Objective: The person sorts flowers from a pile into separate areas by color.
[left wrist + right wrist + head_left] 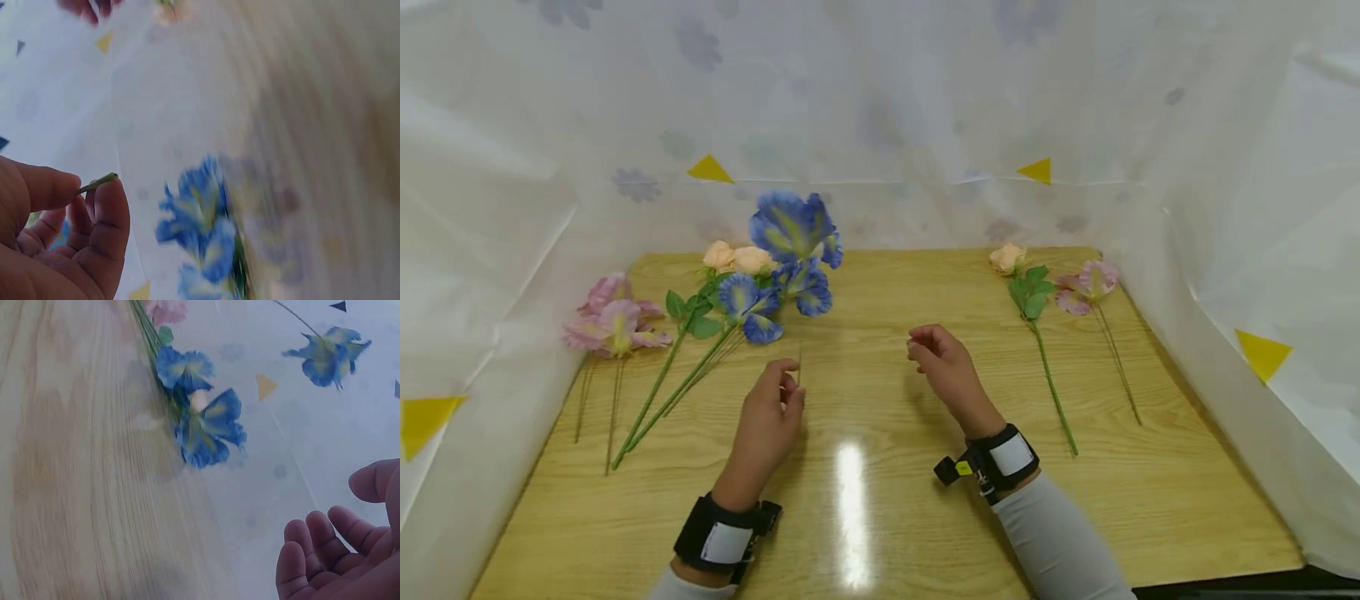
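Observation:
My left hand (pixel 772 408) pinches the thin stem (pixel 97 183) of a blue iris (pixel 792 227) between thumb and fingers. That iris (pixel 330 359) is raised above the table, its bloom away from the hand. Two more blue irises (pixel 748 307) lie on the left of the table with peach roses (pixel 751 260) on green stems. My right hand (pixel 951 371) hovers over the middle of the table. Its fingers (pixel 322 534) are loosely bent, thumb apart from them, and it holds nothing.
Pink irises (pixel 617 325) lie at the left edge of the wooden table (pixel 880 375). On the right are a single peach rose (pixel 1007 258) and a pink iris (pixel 1093 282). White sheeting with yellow triangles (pixel 1037 171) walls the back and sides.

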The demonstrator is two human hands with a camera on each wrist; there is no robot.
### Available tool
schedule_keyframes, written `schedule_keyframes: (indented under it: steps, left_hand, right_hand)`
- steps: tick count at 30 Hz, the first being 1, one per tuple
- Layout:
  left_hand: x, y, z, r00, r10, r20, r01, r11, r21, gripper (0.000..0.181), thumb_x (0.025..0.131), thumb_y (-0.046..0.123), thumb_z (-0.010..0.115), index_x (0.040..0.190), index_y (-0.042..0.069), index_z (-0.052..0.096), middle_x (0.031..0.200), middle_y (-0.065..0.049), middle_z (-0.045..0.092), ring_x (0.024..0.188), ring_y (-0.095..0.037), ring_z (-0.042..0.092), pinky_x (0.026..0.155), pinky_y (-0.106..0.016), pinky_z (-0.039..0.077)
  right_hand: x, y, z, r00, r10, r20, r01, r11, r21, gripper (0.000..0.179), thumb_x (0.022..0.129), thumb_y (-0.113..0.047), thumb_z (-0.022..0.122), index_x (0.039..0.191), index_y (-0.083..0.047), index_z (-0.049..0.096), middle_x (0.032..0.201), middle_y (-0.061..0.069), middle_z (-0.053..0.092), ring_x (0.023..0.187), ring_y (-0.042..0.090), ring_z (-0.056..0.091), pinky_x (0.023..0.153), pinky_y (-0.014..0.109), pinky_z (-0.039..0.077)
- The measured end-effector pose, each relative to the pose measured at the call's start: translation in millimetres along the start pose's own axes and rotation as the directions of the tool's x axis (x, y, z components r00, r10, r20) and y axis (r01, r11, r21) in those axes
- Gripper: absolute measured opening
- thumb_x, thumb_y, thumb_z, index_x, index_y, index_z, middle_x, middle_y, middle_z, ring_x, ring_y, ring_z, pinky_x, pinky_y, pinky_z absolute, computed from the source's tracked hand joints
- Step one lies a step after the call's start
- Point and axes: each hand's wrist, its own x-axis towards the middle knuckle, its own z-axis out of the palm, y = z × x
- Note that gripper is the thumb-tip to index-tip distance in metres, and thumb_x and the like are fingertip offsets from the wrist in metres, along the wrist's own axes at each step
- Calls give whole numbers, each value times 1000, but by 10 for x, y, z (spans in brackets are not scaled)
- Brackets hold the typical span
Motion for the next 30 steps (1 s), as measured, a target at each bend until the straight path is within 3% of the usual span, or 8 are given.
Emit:
schedule_keyframes:
  steps: [5,12,21,30]
  left_hand:
    - [-92,190,267,997,59,42,-58,997,-45,32,92,-5,63,122,-2,54,87,-4,52,77,-20,60,63,-34,48]
    - [-169,332,503,991,124,56,-122,992,-36,30,89,-7,66,118,0,57,85,-1,51,69,-13,53,59,-29,45]
    - [-223,463,617,986,152,63,-151,988,-23,30,88,-6,67,116,1,58,84,-1,50,68,-12,51,58,-28,44]
    - [-217,467,707,988,129,88,-125,991,-46,31,87,-7,68,115,1,57,82,0,50,67,-12,53,58,-27,45]
  right_hand:
    - [-79,-95,118,995,-79,61,77,996,37,27,101,-20,58,124,-6,59,113,11,62,103,32,60,85,60,47]
    - [-160,-273,279,989,-144,42,141,988,62,25,98,-13,60,122,-5,59,109,12,62,96,23,60,82,55,51]
    - [-304,-325,403,977,-212,23,209,974,83,21,99,-8,60,120,-6,58,98,13,56,83,26,61,72,44,56]
    - [-316,-305,396,979,-202,-24,203,977,62,22,99,-4,58,120,-6,58,97,12,57,82,26,61,67,37,57]
